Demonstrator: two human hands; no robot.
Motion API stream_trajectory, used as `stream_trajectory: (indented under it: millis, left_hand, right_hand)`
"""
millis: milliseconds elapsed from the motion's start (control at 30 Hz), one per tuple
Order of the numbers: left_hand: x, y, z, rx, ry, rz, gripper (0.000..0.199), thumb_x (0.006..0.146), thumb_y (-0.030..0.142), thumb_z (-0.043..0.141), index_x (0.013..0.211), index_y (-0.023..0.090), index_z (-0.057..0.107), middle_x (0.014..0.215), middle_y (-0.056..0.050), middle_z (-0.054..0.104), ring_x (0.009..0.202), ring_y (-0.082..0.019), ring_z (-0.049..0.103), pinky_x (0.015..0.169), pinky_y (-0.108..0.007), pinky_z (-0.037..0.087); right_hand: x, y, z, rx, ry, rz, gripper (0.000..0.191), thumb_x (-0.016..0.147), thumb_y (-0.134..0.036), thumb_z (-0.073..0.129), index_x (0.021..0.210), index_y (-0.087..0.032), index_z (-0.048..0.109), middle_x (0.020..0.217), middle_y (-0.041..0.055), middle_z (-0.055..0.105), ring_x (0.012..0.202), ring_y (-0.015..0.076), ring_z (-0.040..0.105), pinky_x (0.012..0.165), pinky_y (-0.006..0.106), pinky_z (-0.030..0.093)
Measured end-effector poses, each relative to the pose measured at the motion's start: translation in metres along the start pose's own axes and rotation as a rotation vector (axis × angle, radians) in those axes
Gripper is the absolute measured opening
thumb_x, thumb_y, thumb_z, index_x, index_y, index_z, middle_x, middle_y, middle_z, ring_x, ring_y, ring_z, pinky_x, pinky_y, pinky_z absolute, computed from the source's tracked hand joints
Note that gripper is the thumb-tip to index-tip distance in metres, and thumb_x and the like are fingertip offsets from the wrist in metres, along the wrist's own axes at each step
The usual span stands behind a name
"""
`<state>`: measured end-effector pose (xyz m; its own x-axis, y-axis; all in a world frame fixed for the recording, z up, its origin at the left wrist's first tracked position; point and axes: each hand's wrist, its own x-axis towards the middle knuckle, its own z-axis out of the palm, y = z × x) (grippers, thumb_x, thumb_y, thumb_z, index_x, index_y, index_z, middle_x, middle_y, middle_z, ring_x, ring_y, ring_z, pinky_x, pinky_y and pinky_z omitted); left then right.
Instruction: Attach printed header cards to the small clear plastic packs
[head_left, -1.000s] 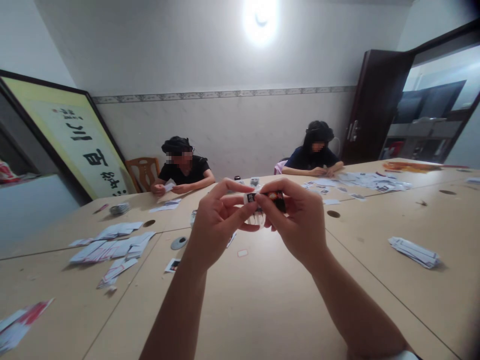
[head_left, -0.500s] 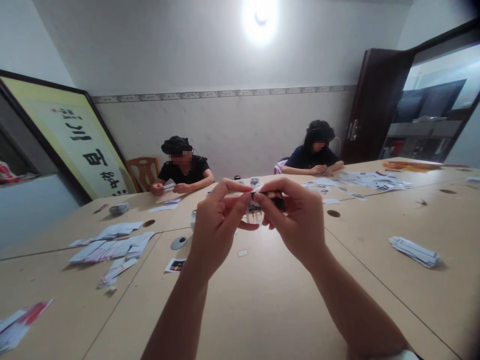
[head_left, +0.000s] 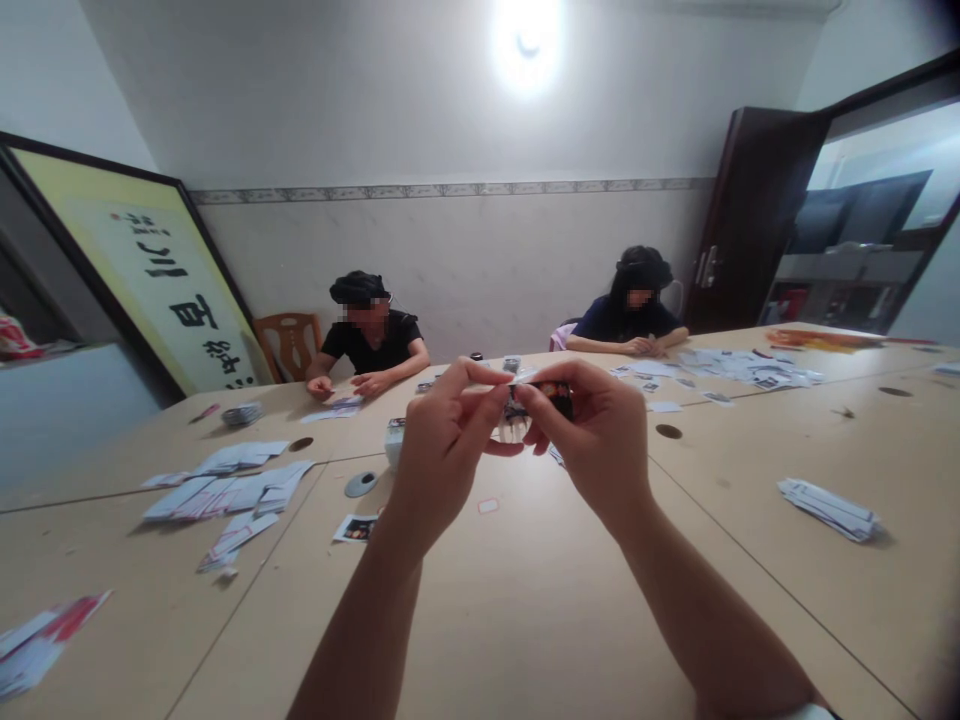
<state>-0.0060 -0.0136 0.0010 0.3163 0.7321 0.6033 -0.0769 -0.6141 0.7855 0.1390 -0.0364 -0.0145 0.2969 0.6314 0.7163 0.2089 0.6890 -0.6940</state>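
In front of me, above the table, both hands hold a small dark printed piece (head_left: 556, 392) with a bright flower-like pattern; its kind is unclear. My left hand (head_left: 446, 455) pinches its left end between thumb and fingers. From the other side my right hand (head_left: 604, 435) grips it, thumb on its face. Something clear or whitish (head_left: 513, 430) shows just below, between the hands, partly covered by fingers. On the table under the hands lies a small red-bordered label (head_left: 488, 506). Left of my wrist is a printed card (head_left: 354, 528) with a dark picture.
White paper slips (head_left: 217, 495) lie in piles at left, and a bundle of folded slips (head_left: 829, 508) at right. A grey ring (head_left: 361, 484) is near a white container (head_left: 393, 445). Across the table (head_left: 555, 600) sit two people, with many cut papers (head_left: 757, 365) near the right one.
My hands keep the same grip on the printed piece, with only slight movement. The view has shifted a little. The person at left has lowered the paper they held.
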Motion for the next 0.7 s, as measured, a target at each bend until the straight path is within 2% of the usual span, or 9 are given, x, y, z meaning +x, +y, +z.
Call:
stream_trajectory:
  millis: [167, 433, 533, 700]
  left_hand:
    - [-0.001, -0.002, -0.003, -0.017, -0.004, 0.013, 0.024, 0.093, 0.04, 0.071, 0.098, 0.018, 0.064, 0.073, 0.0, 0.074, 0.069, -0.019, 0.077, 0.06, -0.031, 0.069]
    - [0.0, -0.001, -0.004, -0.051, -0.018, 0.0, 0.023, 0.092, 0.04, 0.072, 0.095, 0.018, 0.064, 0.071, 0.001, 0.073, 0.069, -0.016, 0.075, 0.062, -0.029, 0.069]
    - [0.001, 0.0, -0.004, -0.06, -0.017, -0.008, 0.024, 0.092, 0.041, 0.072, 0.093, 0.018, 0.065, 0.07, 0.002, 0.072, 0.068, -0.014, 0.073, 0.06, -0.026, 0.069]
    - [0.002, 0.002, -0.006, -0.095, -0.013, -0.046, 0.026, 0.091, 0.042, 0.073, 0.094, 0.018, 0.064, 0.079, -0.001, 0.076, 0.075, -0.016, 0.075, 0.06, -0.025, 0.068]
  right_hand:
    - [-0.001, -0.001, 0.0, 0.04, -0.016, 0.021, 0.014, 0.081, -0.029, 0.078, 0.076, -0.02, 0.069, 0.051, -0.005, 0.062, 0.041, 0.0132, 0.063, 0.039, 0.023, 0.05]
    - [0.001, -0.001, 0.0, 0.091, 0.004, 0.057, 0.02, 0.077, -0.029, 0.083, 0.077, -0.02, 0.066, 0.054, -0.0052, 0.063, 0.041, 0.0119, 0.063, 0.038, 0.021, 0.05]
    - [0.005, 0.0, -0.004, 0.142, -0.039, 0.085, 0.028, 0.074, -0.03, 0.087, 0.078, -0.02, 0.062, 0.057, -0.0048, 0.066, 0.041, 0.0125, 0.065, 0.037, 0.021, 0.052]
    - [0.007, -0.002, -0.008, 0.214, -0.085, 0.092, 0.032, 0.075, -0.03, 0.087, 0.077, -0.021, 0.056, 0.056, -0.0054, 0.066, 0.043, 0.0137, 0.067, 0.038, 0.02, 0.054]
